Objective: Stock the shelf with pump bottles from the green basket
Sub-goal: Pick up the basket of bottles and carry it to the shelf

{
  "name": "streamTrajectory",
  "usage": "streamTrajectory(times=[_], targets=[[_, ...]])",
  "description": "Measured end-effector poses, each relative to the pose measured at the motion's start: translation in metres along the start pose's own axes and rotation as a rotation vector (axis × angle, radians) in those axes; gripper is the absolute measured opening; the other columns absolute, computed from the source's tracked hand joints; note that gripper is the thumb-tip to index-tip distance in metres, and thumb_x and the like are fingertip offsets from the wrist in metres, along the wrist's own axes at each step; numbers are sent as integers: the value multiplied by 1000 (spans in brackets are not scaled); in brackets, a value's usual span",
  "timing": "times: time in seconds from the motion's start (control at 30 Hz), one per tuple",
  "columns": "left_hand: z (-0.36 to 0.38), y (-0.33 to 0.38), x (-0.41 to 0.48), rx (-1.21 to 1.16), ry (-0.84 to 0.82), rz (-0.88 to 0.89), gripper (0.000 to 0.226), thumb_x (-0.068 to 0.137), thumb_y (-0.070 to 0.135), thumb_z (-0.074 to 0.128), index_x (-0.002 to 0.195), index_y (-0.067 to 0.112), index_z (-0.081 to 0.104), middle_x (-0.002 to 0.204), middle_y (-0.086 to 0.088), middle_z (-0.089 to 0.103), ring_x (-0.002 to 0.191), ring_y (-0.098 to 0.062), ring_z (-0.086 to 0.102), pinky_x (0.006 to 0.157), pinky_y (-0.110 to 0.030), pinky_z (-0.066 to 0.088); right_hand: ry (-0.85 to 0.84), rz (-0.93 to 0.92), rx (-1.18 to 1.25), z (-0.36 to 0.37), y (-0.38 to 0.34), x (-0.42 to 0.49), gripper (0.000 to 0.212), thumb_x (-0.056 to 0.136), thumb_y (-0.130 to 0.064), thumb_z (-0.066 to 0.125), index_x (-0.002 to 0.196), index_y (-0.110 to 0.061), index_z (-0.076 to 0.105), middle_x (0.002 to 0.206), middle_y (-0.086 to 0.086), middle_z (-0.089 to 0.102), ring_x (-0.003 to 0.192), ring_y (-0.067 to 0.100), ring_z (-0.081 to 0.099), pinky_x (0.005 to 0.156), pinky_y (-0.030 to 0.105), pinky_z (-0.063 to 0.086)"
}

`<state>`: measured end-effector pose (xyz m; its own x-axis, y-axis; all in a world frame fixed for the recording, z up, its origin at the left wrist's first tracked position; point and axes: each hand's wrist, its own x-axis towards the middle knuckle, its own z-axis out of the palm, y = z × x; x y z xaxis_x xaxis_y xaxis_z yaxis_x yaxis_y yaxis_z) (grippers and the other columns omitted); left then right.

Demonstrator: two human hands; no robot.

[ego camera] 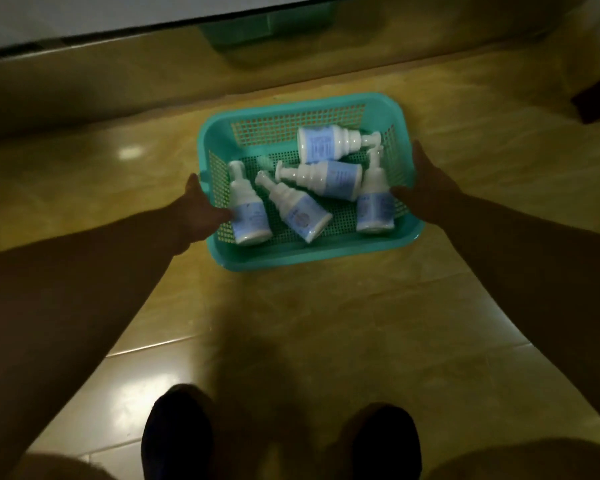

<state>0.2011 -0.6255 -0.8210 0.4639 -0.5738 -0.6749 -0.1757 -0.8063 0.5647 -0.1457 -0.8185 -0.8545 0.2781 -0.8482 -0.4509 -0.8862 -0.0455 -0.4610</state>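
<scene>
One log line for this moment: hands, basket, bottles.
left hand: grips left wall | right hand: grips right wall | green basket: between both hands | pump bottles: five, lying inside

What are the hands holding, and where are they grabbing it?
The green basket: the left hand grips its left rim, the right hand its right rim. None of the pump bottles is held.

Bare forearms [125,261] and dark, rounded shoes [178,434]
</scene>
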Motion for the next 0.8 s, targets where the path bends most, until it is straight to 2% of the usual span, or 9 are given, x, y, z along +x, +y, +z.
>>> streamTrajectory(times=[0.03,0.1,0.17,0.27,0.4,0.5,0.7,0.8], targets=[[-2,0,1,-16,-18,-37,89,83,19,76,151,11,19,135,-23,51,114,-43,57,77,-44,50,13,6,-23,1,2,-3,93,91,-33,66,158,-27,2,151,17,43,130,36,49,99,34,39],[-7,-2,3,-22,-59,-58,52,86,15,71,132,2,50,121,-31,59,96,-40,63,77,-49,50,91,13,-95,3,3,-9,80,94,-31,60,158,-26,12,145,17,49,126,37,52,100,38,43],[-10,-5,1,-42,-35,-66,33,88,11,67,118,-2,62,112,-29,65,90,-39,65,77,-50,53,209,-13,-151,6,1,-20,70,94,-28,55,156,-24,24,136,17,56,118,37,57,95,41,47],[-17,-2,-13,-21,-4,-103,36,85,12,70,116,-4,63,107,-24,67,87,-37,66,70,-40,52,290,-33,-115,2,-6,-46,66,93,-25,55,153,-24,30,129,17,60,112,37,60,90,42,50],[-50,30,-58,-2,31,-78,35,82,6,69,115,-6,63,110,-24,67,91,-34,67,82,-45,55,318,19,-21,-33,-29,-100,68,92,-26,55,154,-28,28,127,17,62,110,37,61,89,45,52],[-85,76,-117,36,40,-20,25,82,2,66,107,-4,66,106,-24,68,83,-27,65,74,-38,52,358,59,42,-83,-57,-156,68,92,-28,54,154,-31,26,124,14,63,107,34,62,87,44,53],[-156,175,-259,80,91,21,32,84,29,69,105,5,65,102,-12,68,74,-20,62,68,-32,47,398,124,46,-210,-126,-297,72,92,-30,54,155,-34,19,118,12,61,101,30,62,80,36,49],[-193,222,-333,107,98,117,30,87,32,65,103,6,65,95,-13,68,73,-22,61,63,-31,44,467,176,66,-269,-163,-385,72,93,-30,53,155,-34,18,113,9,61,92,23,61,72,29,44]])
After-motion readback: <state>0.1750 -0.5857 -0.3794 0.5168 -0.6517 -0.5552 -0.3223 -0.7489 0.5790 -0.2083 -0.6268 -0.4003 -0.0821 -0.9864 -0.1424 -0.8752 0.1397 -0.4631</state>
